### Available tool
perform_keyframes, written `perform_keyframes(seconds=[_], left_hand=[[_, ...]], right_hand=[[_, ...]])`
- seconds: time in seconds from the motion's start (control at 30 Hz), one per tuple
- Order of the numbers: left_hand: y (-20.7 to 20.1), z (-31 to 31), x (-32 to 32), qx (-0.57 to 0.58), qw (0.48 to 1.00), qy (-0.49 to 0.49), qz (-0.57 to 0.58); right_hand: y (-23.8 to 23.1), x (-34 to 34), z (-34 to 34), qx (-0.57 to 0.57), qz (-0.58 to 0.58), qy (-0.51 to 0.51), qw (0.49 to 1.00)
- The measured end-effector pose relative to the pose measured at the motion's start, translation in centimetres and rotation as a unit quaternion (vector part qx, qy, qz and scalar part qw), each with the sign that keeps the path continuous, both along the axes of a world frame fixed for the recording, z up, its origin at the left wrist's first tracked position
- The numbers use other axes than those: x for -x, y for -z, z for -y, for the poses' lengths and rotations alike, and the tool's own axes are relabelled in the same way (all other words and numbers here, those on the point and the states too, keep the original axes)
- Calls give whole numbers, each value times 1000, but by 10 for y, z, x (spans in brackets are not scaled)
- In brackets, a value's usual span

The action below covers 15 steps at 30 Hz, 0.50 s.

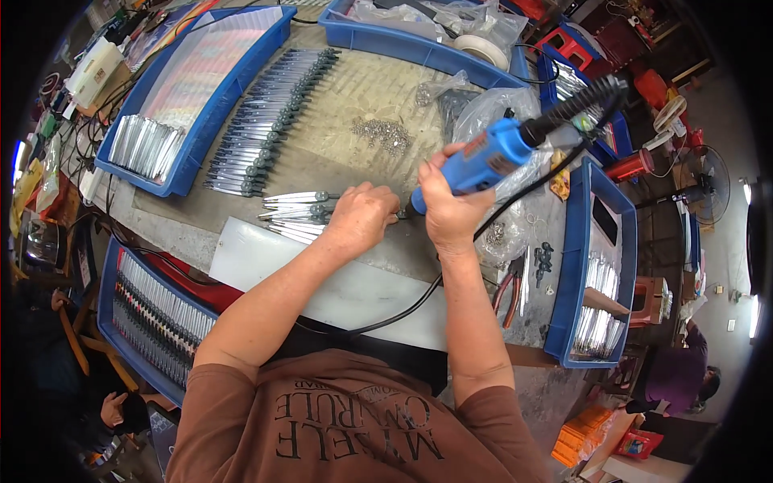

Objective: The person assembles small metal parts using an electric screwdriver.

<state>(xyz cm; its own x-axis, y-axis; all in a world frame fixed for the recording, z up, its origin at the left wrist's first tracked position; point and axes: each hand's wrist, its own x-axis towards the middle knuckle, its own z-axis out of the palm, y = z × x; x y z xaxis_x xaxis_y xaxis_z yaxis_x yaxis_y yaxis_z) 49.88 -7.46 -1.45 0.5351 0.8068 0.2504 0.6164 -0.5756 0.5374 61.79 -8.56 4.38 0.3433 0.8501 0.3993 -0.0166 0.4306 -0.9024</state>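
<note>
Near the middle of the worn, speckled tabletop (354, 88), the right hand (448, 205) is wrapped tight around a smooth blue plastic electric screwdriver (493, 157) with a ribbed black cord, while the left hand (364, 216) presses, curled, on slim silvery metal pieces (296, 214) beside blue plastic trays (203, 133).

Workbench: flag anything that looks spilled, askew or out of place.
A heap of small metal washers lies loose on the bare workbench rather than in a tray. Red-handled pliers lie near the bench's front edge. The finished metal pieces sit in a tidy row; nothing looks damaged.
</note>
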Motion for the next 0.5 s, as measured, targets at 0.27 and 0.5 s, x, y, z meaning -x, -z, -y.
perform_keyframes(seconds=[0.27,0.5], left_hand=[[2,0,0,-20,999,-2,26],[7,3,1,-55,997,11,59]], right_hand=[[0,7,-10,-20,157,35,987],[-2,4,0,11,70,-16,997]])
